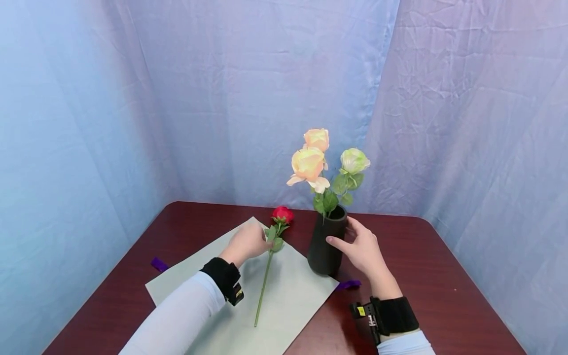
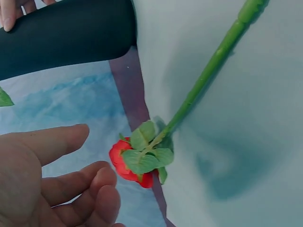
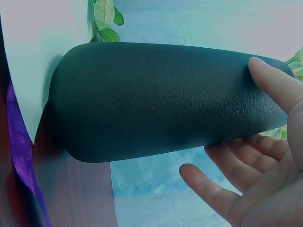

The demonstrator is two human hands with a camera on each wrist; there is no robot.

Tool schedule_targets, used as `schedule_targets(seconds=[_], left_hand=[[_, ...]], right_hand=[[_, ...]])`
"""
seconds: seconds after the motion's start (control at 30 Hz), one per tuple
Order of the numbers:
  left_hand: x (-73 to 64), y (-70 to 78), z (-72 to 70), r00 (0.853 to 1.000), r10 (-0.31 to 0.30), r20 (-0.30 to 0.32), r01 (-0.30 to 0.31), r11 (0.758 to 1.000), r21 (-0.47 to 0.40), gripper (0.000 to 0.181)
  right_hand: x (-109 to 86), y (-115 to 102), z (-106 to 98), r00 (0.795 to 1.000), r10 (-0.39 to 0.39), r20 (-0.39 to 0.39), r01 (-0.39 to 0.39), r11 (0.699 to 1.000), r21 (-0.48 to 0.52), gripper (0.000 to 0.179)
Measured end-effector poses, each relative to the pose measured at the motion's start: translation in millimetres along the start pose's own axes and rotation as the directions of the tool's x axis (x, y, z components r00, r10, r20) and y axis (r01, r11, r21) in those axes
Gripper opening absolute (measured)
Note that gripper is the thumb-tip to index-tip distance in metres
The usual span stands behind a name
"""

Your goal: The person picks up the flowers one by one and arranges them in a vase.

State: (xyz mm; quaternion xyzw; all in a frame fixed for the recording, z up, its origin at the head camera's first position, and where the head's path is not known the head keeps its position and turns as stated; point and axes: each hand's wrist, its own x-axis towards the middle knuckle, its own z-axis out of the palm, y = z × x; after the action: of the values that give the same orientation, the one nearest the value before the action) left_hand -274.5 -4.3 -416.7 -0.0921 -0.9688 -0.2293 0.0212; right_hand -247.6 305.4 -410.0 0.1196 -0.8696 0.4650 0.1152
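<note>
A black vase (image 1: 326,244) stands at the paper's right corner, holding two peach roses (image 1: 308,162) and a pale green one (image 1: 354,161). My right hand (image 1: 364,246) grips it near the top: the thumb lies on the near side, the fingers round the far side. A red rose (image 1: 282,214) with a long green stem (image 2: 208,71) lies across the pale paper (image 1: 222,276), its bloom past the paper's edge. Over its leaves hovers my left hand (image 1: 250,241). In the left wrist view, thumb and loosely bent fingers stand apart with nothing between them.
Under the paper runs a purple ribbon (image 1: 349,285), whose other end (image 1: 159,265) shows at the left. Everything rests on a dark red-brown table (image 1: 408,261). Pale blue curtains (image 1: 266,98) hang behind it and on both sides.
</note>
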Motion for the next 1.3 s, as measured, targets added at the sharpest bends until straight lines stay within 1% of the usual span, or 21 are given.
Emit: schedule_targets(seconds=[0.13,0.37,0.7,0.93,1.07,1.3], left_hand=[[1.3,-0.7,2.8,1.0,-0.006,0.017,0.006,1.0,-0.014,0.047],[3.5,-0.5,8.8,1.0,0.004,0.008,-0.004,1.0,-0.004,0.048],[5.9,-0.9,17.6,0.999,-0.019,0.032,0.018,1.0,0.011,0.036],[3.4,0.2,20.5,0.999,-0.022,0.038,0.022,1.0,0.014,0.029],[3.1,1.1,23.5,0.997,-0.046,0.059,0.045,0.999,0.027,0.028],[4.6,0.6,30.9,0.99,-0.094,0.11,0.093,0.996,0.014,0.023]], right_hand=[[0.9,-1,-1,1.0,-0.01,-0.005,0.01,1.0,0.004,0.081],[1.5,-1,-1,1.0,-0.004,-0.009,0.004,1.0,0.0,0.079],[1.7,1,-1,1.0,-0.005,-0.006,0.005,1.0,0.001,0.077],[1.6,0,-1,1.0,0.001,-0.005,-0.001,1.0,0.0,0.079],[0.7,0,-2,1.0,-0.003,-0.003,0.003,1.0,0.0,0.079],[0.3,1,-1,1.0,0.003,-0.005,-0.003,1.0,-0.001,0.079]])
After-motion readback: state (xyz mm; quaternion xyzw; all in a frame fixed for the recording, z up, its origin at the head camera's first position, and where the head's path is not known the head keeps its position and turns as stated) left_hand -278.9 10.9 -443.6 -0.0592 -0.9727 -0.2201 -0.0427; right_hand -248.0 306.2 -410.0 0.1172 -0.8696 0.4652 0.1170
